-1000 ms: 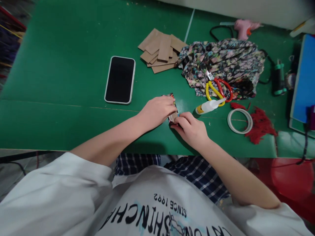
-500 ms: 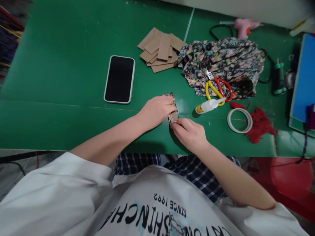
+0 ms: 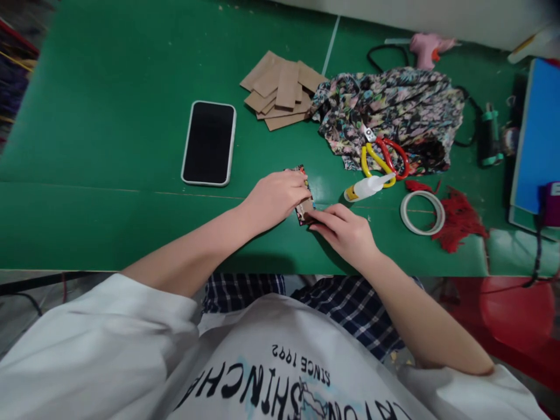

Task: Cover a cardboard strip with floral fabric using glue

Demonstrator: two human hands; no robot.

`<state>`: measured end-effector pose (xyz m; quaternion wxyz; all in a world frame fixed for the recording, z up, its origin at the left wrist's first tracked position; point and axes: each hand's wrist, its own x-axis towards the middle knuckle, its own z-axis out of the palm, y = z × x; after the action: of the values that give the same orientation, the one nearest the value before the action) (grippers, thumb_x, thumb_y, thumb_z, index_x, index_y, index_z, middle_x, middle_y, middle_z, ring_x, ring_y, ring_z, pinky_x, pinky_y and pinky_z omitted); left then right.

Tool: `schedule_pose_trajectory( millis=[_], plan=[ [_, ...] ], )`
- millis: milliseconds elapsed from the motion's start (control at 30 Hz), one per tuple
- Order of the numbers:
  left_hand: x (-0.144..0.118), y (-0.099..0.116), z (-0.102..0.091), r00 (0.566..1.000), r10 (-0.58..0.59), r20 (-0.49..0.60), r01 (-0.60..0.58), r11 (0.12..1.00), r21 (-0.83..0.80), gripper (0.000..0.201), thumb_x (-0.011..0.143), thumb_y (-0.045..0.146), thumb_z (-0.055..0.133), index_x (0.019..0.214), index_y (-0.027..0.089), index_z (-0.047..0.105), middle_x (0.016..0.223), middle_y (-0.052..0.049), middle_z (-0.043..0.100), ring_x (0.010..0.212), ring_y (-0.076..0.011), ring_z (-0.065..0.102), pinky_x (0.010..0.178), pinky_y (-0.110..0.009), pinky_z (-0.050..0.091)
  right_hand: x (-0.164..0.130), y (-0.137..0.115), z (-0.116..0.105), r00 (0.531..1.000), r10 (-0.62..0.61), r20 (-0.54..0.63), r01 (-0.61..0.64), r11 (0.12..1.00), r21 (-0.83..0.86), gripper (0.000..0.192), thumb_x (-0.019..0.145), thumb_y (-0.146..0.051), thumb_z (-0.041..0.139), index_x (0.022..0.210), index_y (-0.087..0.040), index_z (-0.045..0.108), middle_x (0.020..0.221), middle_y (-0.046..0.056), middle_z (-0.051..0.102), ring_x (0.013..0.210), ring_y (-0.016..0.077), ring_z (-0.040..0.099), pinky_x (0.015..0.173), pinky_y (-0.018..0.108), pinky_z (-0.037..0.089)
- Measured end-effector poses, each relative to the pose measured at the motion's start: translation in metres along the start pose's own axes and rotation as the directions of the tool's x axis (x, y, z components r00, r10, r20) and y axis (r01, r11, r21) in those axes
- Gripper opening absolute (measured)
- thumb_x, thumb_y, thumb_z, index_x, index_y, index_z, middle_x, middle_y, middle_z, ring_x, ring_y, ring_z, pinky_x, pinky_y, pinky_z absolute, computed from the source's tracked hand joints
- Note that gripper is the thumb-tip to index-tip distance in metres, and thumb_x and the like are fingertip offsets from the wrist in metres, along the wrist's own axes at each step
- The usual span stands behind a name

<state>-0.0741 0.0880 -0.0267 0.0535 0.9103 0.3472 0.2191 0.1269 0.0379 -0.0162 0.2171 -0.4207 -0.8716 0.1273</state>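
A small cardboard piece (image 3: 305,208) with floral fabric folded round its edges lies on the green table near its front edge. My left hand (image 3: 275,198) is closed over its upper part, fingers pressing it down and hiding much of it. My right hand (image 3: 350,236) has its fingers pinched together at the lower right corner, on the fabric edge. A white glue bottle (image 3: 367,188) lies just right of my hands, its nozzle on the scissors (image 3: 387,154), which have one red and one yellow handle. They rest partly on a crumpled floral cloth (image 3: 394,108).
Loose cardboard pieces (image 3: 287,87) are piled behind my hands. A phone (image 3: 209,143) lies to the left. On the right are a tape roll (image 3: 405,217), red threads (image 3: 461,219), a pink glue gun (image 3: 424,51), a black-and-green tool (image 3: 490,137) and a blue board (image 3: 540,134).
My right hand's fingers have shifted slightly up and onto the piece's lower right edge, showing more of its bottom. My left hand keeps its hold. The whole view has moved slightly.
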Motion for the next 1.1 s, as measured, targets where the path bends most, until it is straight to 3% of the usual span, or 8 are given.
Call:
schedule_pose_trajectory(
  millis=[267,567,800,933,1100],
  plan=[
    [-0.001,0.000,0.000,1.000,-0.010,-0.006,0.010,1.000,0.002,0.024,0.090,0.021,0.045,0.087,0.015,0.068,0.096,-0.007,0.067,0.104,-0.0203,0.059,0.086,-0.033,0.049,0.009,-0.002,0.008,0.997,-0.002,0.073,0.001,1.000,0.008,0.024,0.089,-0.031,0.046,0.084,-0.019,0.066,0.080,0.003,0.062,0.070,0.0101,0.058,0.058,0.021,0.045],
    [-0.001,0.000,0.000,1.000,-0.005,-0.004,0.005,1.000,-0.001,0.023,0.090,0.021,0.044,0.088,0.015,0.066,0.097,-0.008,0.067,0.103,-0.0205,0.059,0.086,-0.034,0.048,0.010,-0.003,0.011,0.998,0.002,0.067,0.003,0.998,-0.071,0.026,0.090,-0.030,0.043,0.081,-0.017,0.064,0.077,0.003,0.061,0.064,0.0096,0.055,0.052,0.021,0.039],
    [-0.012,0.014,-0.030,1.000,-0.008,-0.030,0.006,0.998,-0.055,0.020,0.090,0.018,0.043,0.093,0.014,0.062,0.106,-0.008,0.064,0.113,-0.0195,0.052,0.097,-0.037,0.043,0.010,-0.004,0.010,0.998,0.002,0.064,0.003,0.997,-0.073,0.025,0.091,-0.030,0.042,0.084,-0.017,0.063,0.079,0.003,0.061,0.066,0.0099,0.055,0.053,0.021,0.039],
    [-0.032,0.019,-0.040,0.986,0.132,0.103,-0.121,0.986,-0.112,0.019,0.087,0.017,0.047,0.099,0.013,0.062,0.116,-0.011,0.060,0.120,-0.0218,0.047,0.100,-0.038,0.041,0.010,-0.003,0.011,0.998,0.014,0.065,-0.010,0.998,-0.054,0.024,0.090,-0.029,0.043,0.085,-0.017,0.063,0.081,0.003,0.061,0.068,0.0102,0.056,0.054,0.021,0.040],
    [-0.045,0.013,-0.034,0.945,0.237,0.225,-0.212,0.969,-0.129,0.031,0.085,0.024,0.052,0.114,0.015,0.057,0.130,-0.017,0.048,0.122,-0.0270,0.045,0.101,-0.045,0.039,0.011,-0.001,0.011,0.997,0.033,0.064,-0.032,0.999,-0.010,0.021,0.089,-0.030,0.045,0.087,-0.019,0.063,0.083,0.002,0.061,0.070,0.0101,0.057,0.056,0.020,0.041]
  ],
)
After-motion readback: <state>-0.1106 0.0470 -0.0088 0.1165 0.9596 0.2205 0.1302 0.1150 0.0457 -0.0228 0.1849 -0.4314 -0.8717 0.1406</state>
